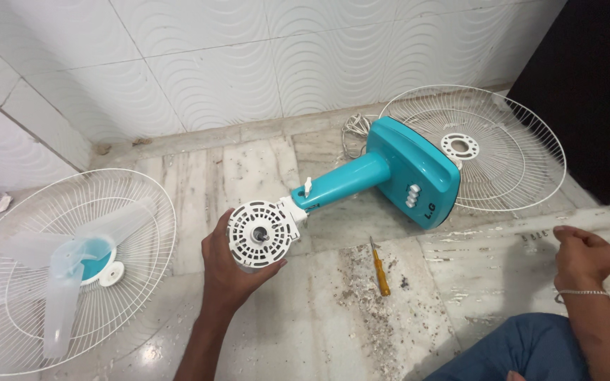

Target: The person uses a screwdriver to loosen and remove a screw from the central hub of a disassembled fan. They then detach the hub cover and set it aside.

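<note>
fan body (404, 169): glossy teal plastic | guards (510, 134): white-coated wire | floor (248, 176): polished stone, gritty

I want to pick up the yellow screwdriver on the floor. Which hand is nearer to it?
Left. The left hand, holding the white motor housing, is just left of the screwdriver; the right hand rests farther off to its right.

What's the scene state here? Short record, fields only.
left hand: grips the white motor housing from below, shaft facing the camera
right hand: loosely closed, holds nothing visible, resting near the floor
fan body: teal neck and base, lying on its side
screwdriver: yellow handle, on the floor between the hands
left grille: lies flat with the translucent blade on it
right grille: lies flat behind the base
cord: white, bundled by the wall
</note>
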